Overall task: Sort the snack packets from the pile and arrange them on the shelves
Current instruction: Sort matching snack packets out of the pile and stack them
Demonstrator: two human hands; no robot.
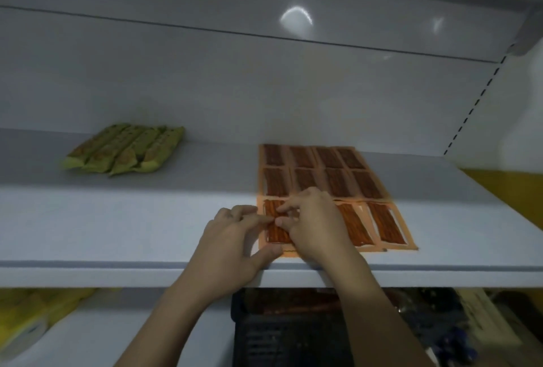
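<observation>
**Orange snack packets [338, 187] flat on white shelf [117, 228]**

Laid as one joined grid, from centre toward 3 o'clock. Gripped at the front-left cell by the left hand [232, 246], thumb at the near edge, fingers on top. Pinched at the same cell by the right hand [311, 222], fingers curled. At 10 o'clock on the same shelf, green packets [126, 150] side by side. At 6 o'clock, below, black crate [279, 340] with orange-brown packets inside. At 8 o'clock, yellow packets [26, 322], blurred.

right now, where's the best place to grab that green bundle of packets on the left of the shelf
Probably the near crimped ends of the green bundle, coming from the front of the shelf: it lies flat, its long side runs back, and its thin flat ends fan toward you.
</observation>
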